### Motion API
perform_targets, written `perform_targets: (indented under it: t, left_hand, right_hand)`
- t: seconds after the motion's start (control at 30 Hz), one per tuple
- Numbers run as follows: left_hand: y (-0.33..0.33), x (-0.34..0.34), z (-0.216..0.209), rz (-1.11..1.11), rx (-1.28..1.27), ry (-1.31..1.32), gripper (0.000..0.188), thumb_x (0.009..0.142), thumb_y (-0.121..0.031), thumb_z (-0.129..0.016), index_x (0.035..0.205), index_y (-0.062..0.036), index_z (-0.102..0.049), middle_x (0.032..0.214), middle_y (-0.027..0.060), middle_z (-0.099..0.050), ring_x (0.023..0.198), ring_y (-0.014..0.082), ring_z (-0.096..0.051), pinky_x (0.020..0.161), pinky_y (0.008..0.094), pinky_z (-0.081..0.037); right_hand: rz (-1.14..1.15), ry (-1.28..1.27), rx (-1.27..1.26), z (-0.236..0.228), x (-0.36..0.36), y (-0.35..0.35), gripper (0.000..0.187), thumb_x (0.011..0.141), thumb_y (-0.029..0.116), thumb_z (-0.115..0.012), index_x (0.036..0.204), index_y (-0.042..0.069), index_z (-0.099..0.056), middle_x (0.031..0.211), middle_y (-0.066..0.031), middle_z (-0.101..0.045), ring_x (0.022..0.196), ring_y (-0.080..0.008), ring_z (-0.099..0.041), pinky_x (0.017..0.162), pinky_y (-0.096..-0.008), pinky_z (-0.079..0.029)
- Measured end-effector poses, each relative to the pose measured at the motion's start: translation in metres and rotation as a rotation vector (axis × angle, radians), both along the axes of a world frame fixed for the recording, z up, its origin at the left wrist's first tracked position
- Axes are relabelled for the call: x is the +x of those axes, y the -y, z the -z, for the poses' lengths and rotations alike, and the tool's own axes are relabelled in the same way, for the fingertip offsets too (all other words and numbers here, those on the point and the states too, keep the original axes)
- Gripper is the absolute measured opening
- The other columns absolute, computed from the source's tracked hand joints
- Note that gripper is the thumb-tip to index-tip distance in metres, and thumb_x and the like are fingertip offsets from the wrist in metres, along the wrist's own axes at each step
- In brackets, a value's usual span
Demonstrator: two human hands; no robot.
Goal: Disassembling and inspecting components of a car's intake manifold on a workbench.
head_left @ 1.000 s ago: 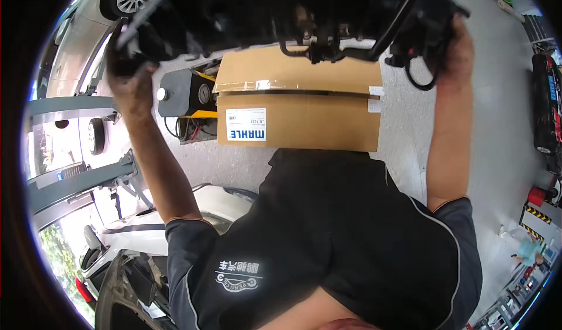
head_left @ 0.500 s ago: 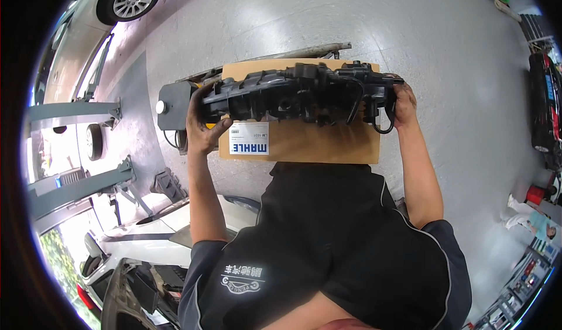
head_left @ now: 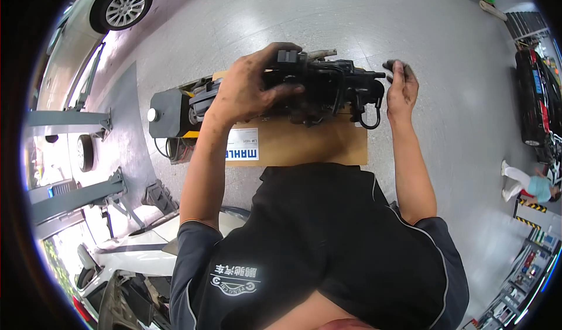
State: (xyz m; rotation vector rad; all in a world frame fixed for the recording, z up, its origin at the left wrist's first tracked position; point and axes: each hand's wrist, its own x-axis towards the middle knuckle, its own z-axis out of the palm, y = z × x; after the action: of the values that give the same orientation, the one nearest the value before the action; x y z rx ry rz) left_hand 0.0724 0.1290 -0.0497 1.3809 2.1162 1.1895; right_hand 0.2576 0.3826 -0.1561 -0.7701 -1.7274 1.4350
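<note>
A black car part (head_left: 325,90), bulky and studded with clips and a hanging loop of hose, sits low over a brown cardboard box (head_left: 304,143) on the grey workshop floor (head_left: 246,26). I cannot tell whether the part rests on the box or hangs just above it. My left hand (head_left: 249,90) lies over the part's left end, its grip closed on the black housing with the fingers curled over the top. My right hand (head_left: 401,87) stands at the part's right end with the palm flat and the fingers straight, the grip open, just beside the hose loop. I cannot tell whether it touches.

The box carries a white label (head_left: 242,144) on its near left corner. Just left of it stands a grey machine (head_left: 167,112) with a white knob and yellow trim. Further left, blue lift arms (head_left: 70,119) stretch across the floor, and a white car's wheel (head_left: 122,7) shows at the upper left. Another white car (head_left: 140,254) sits at the lower left by my black shirt (head_left: 316,248). Far right, well apart, a person in white trousers (head_left: 530,184) crouches near shelves (head_left: 521,271).
</note>
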Motion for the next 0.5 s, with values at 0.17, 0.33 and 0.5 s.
perform_targets:
  t: [0.17, 0.33, 0.5]
  left_hand:
    - [-0.010, -0.007, -0.006, 0.095, 0.044, 0.024, 0.059, 0.074, -0.013, -0.086, 0.126, -0.0051, -0.058, 0.107, 0.0094, -0.070, 0.102, 0.0194, -0.068, 0.093, 0.0365, -0.055]
    - [-0.008, -0.016, -0.006, 0.200, 0.079, 0.200, 0.056, 0.088, -0.041, -0.072, 0.127, -0.0015, -0.061, 0.111, 0.0144, -0.070, 0.111, 0.0263, -0.065, 0.097, 0.0399, -0.051]
    - [-0.030, -0.045, -0.033, 0.105, -0.379, 0.227, 0.075, 0.094, -0.065, -0.049, 0.118, 0.0034, -0.067, 0.102, 0.0147, -0.070, 0.091, 0.0216, -0.063, 0.087, 0.0324, -0.049]
  right_hand:
    - [-0.317, 0.098, 0.848, -0.102, -0.026, 0.045, 0.023, 0.092, 0.023, -0.066, 0.103, 0.004, -0.069, 0.104, -0.0123, -0.068, 0.110, -0.0289, -0.062, 0.095, -0.0397, -0.049]
    - [-0.558, 0.190, 1.024, -0.105, -0.054, 0.060, 0.020, 0.088, 0.020, -0.067, 0.100, 0.004, -0.069, 0.102, -0.0123, -0.066, 0.109, -0.0320, -0.059, 0.093, -0.0439, -0.049]
    - [-0.473, 0.158, 1.121, -0.101, -0.052, 0.068, 0.015, 0.083, 0.014, -0.070, 0.095, 0.006, -0.067, 0.091, -0.0092, -0.063, 0.096, -0.0291, -0.059, 0.083, -0.0411, -0.047]
